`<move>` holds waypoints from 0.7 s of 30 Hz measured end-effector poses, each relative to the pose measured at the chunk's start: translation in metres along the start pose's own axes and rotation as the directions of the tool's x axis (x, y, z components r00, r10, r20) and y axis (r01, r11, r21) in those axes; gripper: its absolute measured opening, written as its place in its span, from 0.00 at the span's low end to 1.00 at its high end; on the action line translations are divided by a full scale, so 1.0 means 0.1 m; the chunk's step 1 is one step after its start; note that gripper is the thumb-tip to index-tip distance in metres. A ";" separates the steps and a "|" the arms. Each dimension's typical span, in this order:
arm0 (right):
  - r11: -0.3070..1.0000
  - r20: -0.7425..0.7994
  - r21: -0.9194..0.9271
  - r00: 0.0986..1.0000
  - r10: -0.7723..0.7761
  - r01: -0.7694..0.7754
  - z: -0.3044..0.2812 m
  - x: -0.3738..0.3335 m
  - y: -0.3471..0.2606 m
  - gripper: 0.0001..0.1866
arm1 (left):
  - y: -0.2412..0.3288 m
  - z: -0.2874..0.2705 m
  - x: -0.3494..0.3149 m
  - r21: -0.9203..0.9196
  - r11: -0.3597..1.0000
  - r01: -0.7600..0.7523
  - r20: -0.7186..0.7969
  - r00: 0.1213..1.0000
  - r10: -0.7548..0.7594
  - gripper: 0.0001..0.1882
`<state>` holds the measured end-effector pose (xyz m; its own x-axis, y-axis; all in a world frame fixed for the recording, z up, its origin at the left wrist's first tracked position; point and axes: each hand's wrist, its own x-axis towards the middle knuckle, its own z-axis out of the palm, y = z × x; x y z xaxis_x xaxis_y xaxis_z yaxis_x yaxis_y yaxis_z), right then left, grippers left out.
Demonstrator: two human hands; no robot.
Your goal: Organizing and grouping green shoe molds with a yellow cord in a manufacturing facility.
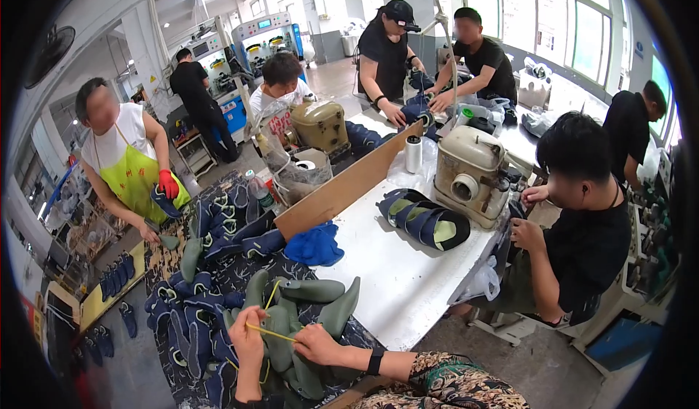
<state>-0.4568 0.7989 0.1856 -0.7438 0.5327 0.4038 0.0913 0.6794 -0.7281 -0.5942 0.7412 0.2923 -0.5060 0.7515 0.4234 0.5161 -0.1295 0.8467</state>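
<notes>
A thin yellow cord (271, 332) runs taut between my two hands, and a loop of it rises above them. One end is pinched in my left hand (246, 334), its fingers closed. My right hand (317, 345), with a black band on the wrist, is closed on the other side of the cord. Beneath and beyond both hands lie several green shoe lasts (313, 290), heaped together. Left of them is a pile of navy blue shoes (191, 314) with pale green linings. What the cord's lower part joins is hidden behind my hands.
A blue cloth (314, 244) lies by a wooden divider board (349, 183). On the white table (357, 252) stand a row of nested navy shoes (422, 218) and a sewing machine (472, 168). Co-workers sit at right and across; one in a yellow apron (135, 183) stands left.
</notes>
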 end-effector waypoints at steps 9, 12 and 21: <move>0.998 -0.031 0.047 0.999 -0.044 0.045 -0.06 -0.07 -0.02 0.08 | -0.37 -0.11 0.02 -0.261 0.944 0.204 -0.143 0.958 -0.247 0.20; 0.996 -0.042 0.083 0.999 -0.013 0.016 -0.12 0.05 -0.02 0.08 | 0.00 -0.07 0.03 -0.144 0.982 -0.126 -0.145 0.984 0.104 0.16; 0.952 0.042 0.306 0.998 -0.037 0.022 -0.18 0.31 -0.17 0.14 | 0.23 -0.28 -0.05 0.150 0.966 -0.209 -0.115 0.967 0.227 0.06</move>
<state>-0.4696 0.8128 0.2206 -0.7740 0.4854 0.4067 -0.1325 0.5039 -0.8535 -0.5991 0.7164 0.3188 -0.4518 0.6229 0.6387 0.7080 -0.1853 0.6815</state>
